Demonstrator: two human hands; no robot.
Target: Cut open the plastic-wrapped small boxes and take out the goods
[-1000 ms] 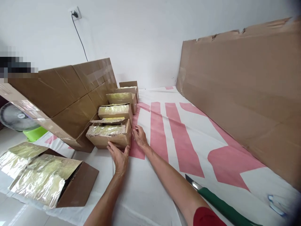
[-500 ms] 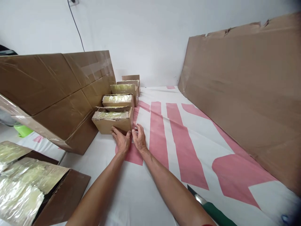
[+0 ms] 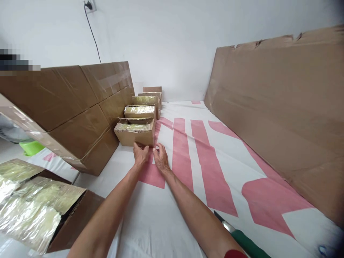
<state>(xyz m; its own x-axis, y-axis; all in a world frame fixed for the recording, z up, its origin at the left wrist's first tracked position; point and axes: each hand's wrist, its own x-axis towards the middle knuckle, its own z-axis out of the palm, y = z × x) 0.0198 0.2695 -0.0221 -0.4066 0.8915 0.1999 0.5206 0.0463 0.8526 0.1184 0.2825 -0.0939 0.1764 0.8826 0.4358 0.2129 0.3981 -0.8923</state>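
Note:
A row of several small open cardboard boxes filled with yellowish foil packets runs along the big taped cartons. The nearest small box [image 3: 135, 133] sits on the white and pink sheet [image 3: 204, 168]. My left hand [image 3: 140, 154] lies flat with its fingertips against that box's front bottom edge. My right hand [image 3: 160, 158] rests beside it on the sheet, fingers stretched toward the box's right corner. Both hands hold nothing.
Large taped cartons [image 3: 70, 107] stand on the left. An open carton of foil packets [image 3: 40, 211] lies at the near left. A tall cardboard sheet [image 3: 279, 107] leans on the right. A green-handled knife [image 3: 242, 238] lies near my right forearm. A green object [image 3: 30, 147] sits far left.
The nearest small box has slid farther away, closing up against the row, with both hands following it forward. My right hand has come in beside the left.

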